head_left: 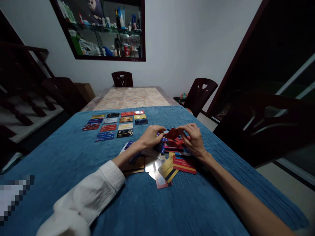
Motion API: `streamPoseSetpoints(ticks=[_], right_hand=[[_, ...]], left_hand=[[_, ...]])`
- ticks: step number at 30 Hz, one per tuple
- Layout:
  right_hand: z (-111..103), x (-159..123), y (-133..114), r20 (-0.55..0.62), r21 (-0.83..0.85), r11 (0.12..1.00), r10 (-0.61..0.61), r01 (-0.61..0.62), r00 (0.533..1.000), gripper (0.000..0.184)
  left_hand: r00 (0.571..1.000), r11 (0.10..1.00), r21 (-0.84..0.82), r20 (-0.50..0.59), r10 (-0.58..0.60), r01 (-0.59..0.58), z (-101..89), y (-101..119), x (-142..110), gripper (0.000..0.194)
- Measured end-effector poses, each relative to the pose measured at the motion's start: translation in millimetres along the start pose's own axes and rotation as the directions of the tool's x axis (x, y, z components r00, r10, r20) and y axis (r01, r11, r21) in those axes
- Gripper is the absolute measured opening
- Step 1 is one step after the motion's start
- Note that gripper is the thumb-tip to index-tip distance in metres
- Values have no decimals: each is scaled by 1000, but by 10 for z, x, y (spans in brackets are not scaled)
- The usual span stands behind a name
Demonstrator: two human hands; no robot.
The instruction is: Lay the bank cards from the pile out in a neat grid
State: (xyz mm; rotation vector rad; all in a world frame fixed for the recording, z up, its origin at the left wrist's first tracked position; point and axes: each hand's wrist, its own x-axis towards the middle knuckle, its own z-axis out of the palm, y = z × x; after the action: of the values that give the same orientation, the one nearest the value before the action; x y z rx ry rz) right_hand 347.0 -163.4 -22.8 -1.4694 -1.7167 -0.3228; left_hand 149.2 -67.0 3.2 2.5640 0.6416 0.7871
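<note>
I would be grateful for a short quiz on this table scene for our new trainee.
1. True or false: the fingers of the right hand hold a dark red rectangular card.
2. Fill in: the creased fabric tablecloth is ____ in colour.
3. Seen from the overlapping pile of multicoloured cards, where are the neat rows of multicoloured cards?
A) Nearer, to the right
B) Farther, to the left
C) Directly underneath

Key: 1 true; 2 blue; 3 B

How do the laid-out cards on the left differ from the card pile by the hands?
The laid-out cards sit in rough rows, while the card pile is jumbled and overlapping. The laid-out cards lie farther from the person; the card pile is nearer, partly hidden by the left hand. Both show mixed colours on the blue cloth.
</note>
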Motion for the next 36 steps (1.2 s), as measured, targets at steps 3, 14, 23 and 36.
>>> streamPoseSetpoints(ticks=[3,14,23,36], right_hand=[[-59,17,-47,-10,-35,999,-40,40,999,30],[-104,101,-114,142,-122,965,-214,231,966,24],[-24,105,-105,126,-100,967,-223,236,967,24],[89,-87,175,108,-158,966,-190,206,976,40]], left_hand=[[998,998,-46,-62,28,-31,2,89,-9,23],[994,992,-117,-109,22,-35,73,231,-36,13],[996,996,-65,-67,54,-59,128,181,-35,17],[992,991,-98,-87,-95,86,153,-62,-43,17]])
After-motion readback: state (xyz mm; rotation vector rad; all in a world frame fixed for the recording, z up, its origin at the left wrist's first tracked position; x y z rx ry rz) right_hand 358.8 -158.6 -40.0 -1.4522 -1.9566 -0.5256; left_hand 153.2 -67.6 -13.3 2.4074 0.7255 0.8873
